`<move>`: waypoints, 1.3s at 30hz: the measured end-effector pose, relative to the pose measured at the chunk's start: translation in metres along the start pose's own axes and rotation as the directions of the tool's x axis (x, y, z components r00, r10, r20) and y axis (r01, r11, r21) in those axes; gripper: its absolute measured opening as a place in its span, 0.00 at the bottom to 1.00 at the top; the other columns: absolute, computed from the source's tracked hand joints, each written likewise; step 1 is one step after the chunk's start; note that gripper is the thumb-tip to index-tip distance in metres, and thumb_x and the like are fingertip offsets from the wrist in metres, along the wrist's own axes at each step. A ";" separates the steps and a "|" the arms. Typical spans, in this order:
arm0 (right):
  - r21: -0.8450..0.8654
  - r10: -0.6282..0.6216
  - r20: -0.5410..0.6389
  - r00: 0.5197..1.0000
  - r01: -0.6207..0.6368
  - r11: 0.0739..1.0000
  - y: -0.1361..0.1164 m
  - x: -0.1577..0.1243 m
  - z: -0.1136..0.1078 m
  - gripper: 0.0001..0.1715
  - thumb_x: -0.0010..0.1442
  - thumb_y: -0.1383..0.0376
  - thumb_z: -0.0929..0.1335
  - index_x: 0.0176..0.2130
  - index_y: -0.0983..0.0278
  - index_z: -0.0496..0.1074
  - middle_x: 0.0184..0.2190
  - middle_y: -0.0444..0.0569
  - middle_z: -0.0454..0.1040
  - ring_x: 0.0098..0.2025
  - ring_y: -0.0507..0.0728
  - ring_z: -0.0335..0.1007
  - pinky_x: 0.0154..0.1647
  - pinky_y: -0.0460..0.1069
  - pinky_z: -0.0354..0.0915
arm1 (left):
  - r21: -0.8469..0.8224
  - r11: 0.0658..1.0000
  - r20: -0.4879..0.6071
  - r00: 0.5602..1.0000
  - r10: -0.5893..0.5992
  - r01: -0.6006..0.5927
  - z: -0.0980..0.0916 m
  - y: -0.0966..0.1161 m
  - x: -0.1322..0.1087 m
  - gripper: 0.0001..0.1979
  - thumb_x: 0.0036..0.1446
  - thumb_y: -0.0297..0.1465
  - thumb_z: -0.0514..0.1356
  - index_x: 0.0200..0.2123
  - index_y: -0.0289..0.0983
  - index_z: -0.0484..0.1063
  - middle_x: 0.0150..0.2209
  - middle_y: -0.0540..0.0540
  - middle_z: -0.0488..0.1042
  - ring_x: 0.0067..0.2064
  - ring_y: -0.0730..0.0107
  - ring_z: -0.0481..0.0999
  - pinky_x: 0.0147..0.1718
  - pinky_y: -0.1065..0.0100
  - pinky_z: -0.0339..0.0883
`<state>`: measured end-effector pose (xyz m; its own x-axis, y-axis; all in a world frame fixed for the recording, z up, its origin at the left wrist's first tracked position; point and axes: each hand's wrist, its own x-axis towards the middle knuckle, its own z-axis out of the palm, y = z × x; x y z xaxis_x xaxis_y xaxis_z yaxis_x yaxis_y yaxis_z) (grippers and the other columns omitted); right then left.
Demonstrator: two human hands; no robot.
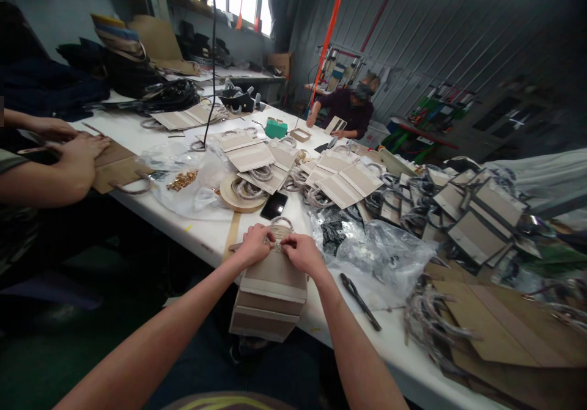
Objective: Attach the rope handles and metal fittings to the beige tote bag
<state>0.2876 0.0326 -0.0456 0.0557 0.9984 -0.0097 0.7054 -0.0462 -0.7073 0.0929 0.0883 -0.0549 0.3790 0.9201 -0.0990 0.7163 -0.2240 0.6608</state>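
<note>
While a black rectangular phone (274,205) and a wide cream roll of tape (229,196) sit just beyond the hands on the white table (206,233), a crumpled clear plastic bag (385,254) crowds in on the right, a dark slender tool (361,302) lying near the front edge. And here's the beige folded panel (275,275), top end between left hand (257,245) and right hand (303,253), bottom past the table's near edge! Fingers curl inward; whether they pinch, I can't tell.
</note>
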 end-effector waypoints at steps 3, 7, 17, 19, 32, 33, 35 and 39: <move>-0.028 -0.002 0.005 1.000 0.002 1.000 0.000 0.000 0.000 0.12 0.62 0.67 0.74 0.42 0.54 0.88 0.39 0.46 0.90 0.42 0.61 0.86 0.50 0.53 0.77 | -0.005 1.000 -0.001 1.000 0.002 -0.002 0.000 0.000 -0.001 0.07 0.64 0.30 0.68 0.45 0.43 0.83 0.58 0.40 0.78 0.64 0.46 0.74 0.62 0.52 0.68; -0.056 -0.008 0.007 1.000 0.009 0.998 -0.001 0.000 0.000 0.13 0.64 0.67 0.73 0.44 0.53 0.88 0.39 0.45 0.90 0.42 0.60 0.86 0.48 0.52 0.77 | -0.011 1.000 0.000 1.000 0.005 -0.005 0.001 -0.001 -0.001 0.08 0.64 0.29 0.67 0.46 0.42 0.83 0.59 0.40 0.78 0.64 0.47 0.73 0.63 0.52 0.67; -0.219 -0.073 -0.033 0.997 0.064 0.974 -0.015 -0.012 0.000 0.14 0.66 0.68 0.71 0.42 0.55 0.88 0.46 0.50 0.86 0.48 0.62 0.82 0.53 0.54 0.73 | -0.020 1.000 -0.004 1.000 0.005 -0.005 0.003 -0.002 -0.001 0.08 0.64 0.29 0.66 0.46 0.42 0.82 0.59 0.40 0.78 0.64 0.47 0.73 0.63 0.51 0.67; -0.282 -0.119 0.003 0.993 0.115 0.952 -0.018 -0.017 -0.002 0.16 0.69 0.69 0.69 0.43 0.55 0.88 0.47 0.50 0.84 0.48 0.61 0.80 0.50 0.53 0.72 | -0.021 1.000 -0.006 1.000 0.000 -0.001 0.003 -0.002 -0.001 0.08 0.64 0.29 0.66 0.45 0.42 0.82 0.59 0.40 0.78 0.64 0.47 0.73 0.63 0.51 0.67; -0.190 -0.147 0.076 0.986 0.160 0.969 -0.001 -0.012 -0.005 0.16 0.69 0.70 0.70 0.45 0.54 0.88 0.45 0.48 0.84 0.49 0.59 0.80 0.54 0.51 0.72 | -0.045 0.999 0.001 1.000 -0.022 0.022 0.004 0.000 -0.002 0.07 0.64 0.29 0.66 0.45 0.42 0.82 0.60 0.40 0.76 0.65 0.44 0.72 0.63 0.48 0.66; -0.187 -0.149 0.080 0.986 0.161 0.969 0.000 -0.009 -0.005 0.16 0.68 0.70 0.70 0.44 0.53 0.88 0.45 0.47 0.84 0.49 0.59 0.80 0.54 0.51 0.72 | -0.046 0.999 0.001 1.000 -0.022 0.022 0.004 0.001 -0.003 0.07 0.64 0.29 0.67 0.45 0.42 0.82 0.60 0.40 0.77 0.65 0.45 0.73 0.63 0.49 0.66; -0.195 -0.155 0.093 0.984 0.171 0.966 0.001 -0.007 -0.006 0.17 0.67 0.71 0.71 0.43 0.53 0.88 0.45 0.46 0.84 0.49 0.59 0.81 0.54 0.51 0.72 | -0.047 0.999 -0.002 1.000 -0.022 0.022 0.003 0.002 -0.004 0.07 0.64 0.29 0.66 0.45 0.41 0.82 0.60 0.40 0.77 0.65 0.45 0.72 0.63 0.50 0.66; -0.217 -0.172 0.122 0.977 0.196 0.956 0.001 -0.009 -0.006 0.16 0.67 0.70 0.71 0.43 0.51 0.88 0.47 0.46 0.84 0.49 0.59 0.81 0.54 0.51 0.73 | -0.047 0.998 -0.002 1.000 -0.031 0.031 0.002 0.004 -0.005 0.08 0.63 0.27 0.67 0.44 0.41 0.83 0.60 0.40 0.77 0.65 0.44 0.72 0.63 0.49 0.66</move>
<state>0.2919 0.0231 -0.0419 -0.1533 0.9878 0.0265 0.8388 0.1442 -0.5250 0.0950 0.0826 -0.0532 0.3551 0.9273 -0.1182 0.6994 -0.1796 0.6918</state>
